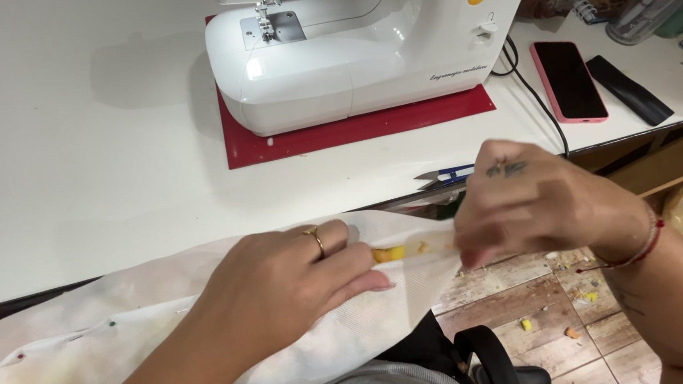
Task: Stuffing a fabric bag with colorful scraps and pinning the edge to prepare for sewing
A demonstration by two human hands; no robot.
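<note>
Low in the frame's centre, left hand (283, 279) presses flat on white fabric (85, 363) running lengthwise leftward, right hand (523, 201) pinching its open end.

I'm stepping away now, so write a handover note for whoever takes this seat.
Left hand: flat on the white fabric, holding it down on the lap.
Right hand: pinching the fabric's open end, where yellow stuffing shows.
Pins sit along the fabric's left part.
Sewing machine stands on a red mat; snips lie at the table edge.
Done: pinning, apparently. Left: the open end.
</note>
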